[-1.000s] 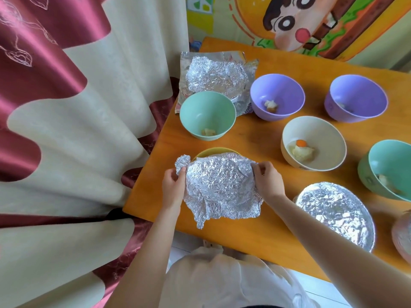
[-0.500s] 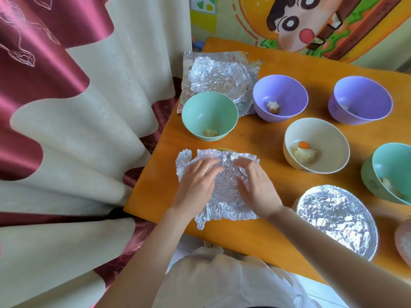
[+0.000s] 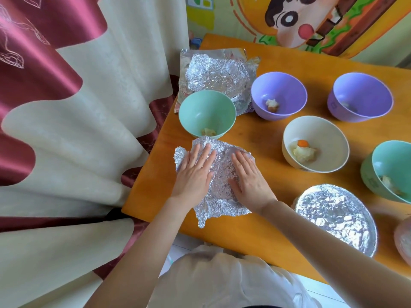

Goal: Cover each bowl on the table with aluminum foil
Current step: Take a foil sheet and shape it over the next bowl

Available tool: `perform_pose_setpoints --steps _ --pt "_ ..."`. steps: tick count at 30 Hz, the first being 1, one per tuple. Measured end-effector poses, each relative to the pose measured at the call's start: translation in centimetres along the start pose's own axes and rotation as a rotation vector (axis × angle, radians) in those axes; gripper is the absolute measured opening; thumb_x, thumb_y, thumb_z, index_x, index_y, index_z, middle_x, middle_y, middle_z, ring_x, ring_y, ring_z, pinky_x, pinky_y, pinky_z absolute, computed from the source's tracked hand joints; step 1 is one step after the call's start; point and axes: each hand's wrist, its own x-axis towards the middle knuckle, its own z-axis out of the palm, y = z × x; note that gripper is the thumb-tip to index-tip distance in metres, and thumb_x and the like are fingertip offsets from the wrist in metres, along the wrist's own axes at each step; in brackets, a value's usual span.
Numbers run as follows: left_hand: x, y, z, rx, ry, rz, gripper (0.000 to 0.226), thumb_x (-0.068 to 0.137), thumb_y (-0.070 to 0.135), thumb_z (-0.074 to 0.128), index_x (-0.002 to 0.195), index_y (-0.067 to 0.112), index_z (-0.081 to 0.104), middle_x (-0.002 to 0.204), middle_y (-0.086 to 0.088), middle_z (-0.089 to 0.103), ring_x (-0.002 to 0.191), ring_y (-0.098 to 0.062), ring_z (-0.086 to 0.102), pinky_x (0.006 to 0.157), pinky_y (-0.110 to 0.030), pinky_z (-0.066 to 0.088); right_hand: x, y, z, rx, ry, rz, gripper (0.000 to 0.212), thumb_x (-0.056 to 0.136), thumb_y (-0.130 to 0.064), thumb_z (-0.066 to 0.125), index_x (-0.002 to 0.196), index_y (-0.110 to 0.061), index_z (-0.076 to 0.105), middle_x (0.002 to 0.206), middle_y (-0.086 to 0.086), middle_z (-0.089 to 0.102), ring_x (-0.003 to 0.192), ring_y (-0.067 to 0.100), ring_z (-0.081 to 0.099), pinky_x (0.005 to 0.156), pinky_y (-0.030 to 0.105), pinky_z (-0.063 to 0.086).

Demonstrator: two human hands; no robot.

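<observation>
A red and cream curtain (image 3: 66,130) hangs along the left edge of the orange table (image 3: 158,178), and a cartoon wall picture (image 3: 300,23) runs behind the far edge. At the far left corner lies a stack of crumpled foil sheets (image 3: 218,74).

Near the front left corner a single foil sheet (image 3: 222,174) is spread out; what it covers is hidden. A foil-covered bowl (image 3: 335,218) stands to its right, by the front edge.

Five bowls stand uncovered, each with a bit of food:
- a green bowl (image 3: 206,110) touches the stack, just beyond the sheet
- a purple bowl (image 3: 279,92) stands beside the stack
- a second purple bowl (image 3: 360,94) stands further right
- a cream bowl (image 3: 315,141) stands mid-table
- another green bowl (image 3: 391,165) stands at the right edge

The left hand (image 3: 193,174) and right hand (image 3: 249,181) lie flat on the sheet side by side, fingers straight and a little apart, pressing down and gripping nothing.
</observation>
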Motion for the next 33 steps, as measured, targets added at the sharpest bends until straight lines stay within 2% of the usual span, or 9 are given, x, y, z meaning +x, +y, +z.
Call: perform_pose_setpoints --steps 3,7,9,13,16,22,27,30,33 --pt "0.2 0.0 -0.1 -0.1 -0.02 -0.023 0.056 0.103 0.032 0.027 0.151 0.023 0.0 0.158 0.006 -0.01 0.145 -0.017 -0.008 0.116 -0.031 -0.001 0.2 -0.1 -0.2 -0.007 -0.003 0.005 0.065 0.093 -0.039 0.031 0.148 -0.006 0.022 0.153 0.015 0.027 0.142 0.031 0.024 0.117 0.042 0.016" --pt "0.6 0.0 -0.4 -0.238 0.02 -0.038 0.051 0.101 0.028 0.033 0.15 0.02 0.017 0.156 0.004 0.015 0.137 -0.019 0.024 0.11 -0.033 0.025 0.7 0.1 -0.6 0.024 0.011 0.046 0.07 0.091 -0.048 0.024 0.148 -0.007 0.025 0.151 0.012 0.031 0.14 0.03 0.028 0.115 0.039 0.023" --pt "1.1 0.1 -0.7 -0.295 0.032 -0.055 0.048 0.101 0.026 0.035 0.147 0.019 0.024 0.151 0.003 0.025 0.132 -0.018 0.029 0.108 -0.034 0.029 1.0 0.1 -1.0 0.038 0.025 0.074 0.07 0.092 -0.05 0.024 0.147 -0.007 0.026 0.149 0.011 0.035 0.134 0.029 0.034 0.111 0.038 0.026" --pt "2.0 0.3 -0.8 -0.312 0.078 -0.063 0.042 0.101 0.024 0.036 0.142 0.016 0.034 0.134 -0.002 0.041 0.124 -0.018 0.035 0.105 -0.033 0.03 2.2 0.0 -1.7 0.073 0.053 0.112 0.053 0.099 -0.036 0.037 0.144 -0.007 0.032 0.133 0.011 0.048 0.119 0.028 0.043 0.104 0.037 0.032" --pt "2.3 0.3 -0.5 -0.346 0.105 -0.089 0.037 0.101 0.021 0.035 0.137 0.017 0.04 0.125 -0.003 0.045 0.113 -0.019 0.043 0.096 -0.032 0.035 2.8 0.2 -1.4 0.069 0.064 0.149 0.051 0.098 -0.04 0.027 0.134 -0.009 0.046 0.118 0.009 0.055 0.106 0.027 0.048 0.095 0.038 0.037" --pt "2.7 0.0 -0.4 -0.489 0.104 -0.202 0.034 0.102 0.02 0.03 0.13 0.015 0.049 0.122 -0.002 0.049 0.102 -0.02 0.053 0.074 -0.03 0.043 2.7 0.6 -0.6 0.221 0.07 0.224 0.037 0.102 -0.03 0.031 0.127 -0.01 0.051 0.116 0.007 0.058 0.103 0.024 0.047 0.097 0.036 0.037" --pt "3.0 -0.4 -1.2 -0.629 0.058 -0.244 0.034 0.102 0.019 0.031 0.131 0.011 0.047 0.128 -0.005 0.049 0.117 -0.019 0.048 0.092 -0.026 0.038 2.6 0.5 -1.4 0.396 0.077 0.369 0.043 0.102 -0.031 0.03 0.136 -0.007 0.042 0.132 0.011 0.049 0.124 0.026 0.04 0.105 0.031 0.026" --pt "2.2 -0.9 -1.9 -0.635 0.295 -0.368 0.034 0.099 0.019 0.042 0.132 0.009 0.046 0.131 -0.006 0.049 0.122 -0.019 0.045 0.1 -0.029 0.036 2.1 0.5 -2.0 0.507 0.152 0.552 0.052 0.101 -0.035 0.03 0.143 -0.005 0.03 0.145 0.014 0.037 0.135 0.027 0.032 0.111 0.034 0.022" --pt "0.3 -1.0 -2.3 -0.67 0.464 -0.611 0.04 0.095 0.026 0.051 0.13 0.009 0.046 0.128 -0.009 0.048 0.119 -0.022 0.045 0.1 -0.034 0.037 1.1 0.7 -2.3 0.603 0.16 0.734 0.053 0.101 -0.041 0.029 0.138 -0.003 0.034 0.141 0.014 0.041 0.13 0.03 0.039 0.102 0.035 0.03"
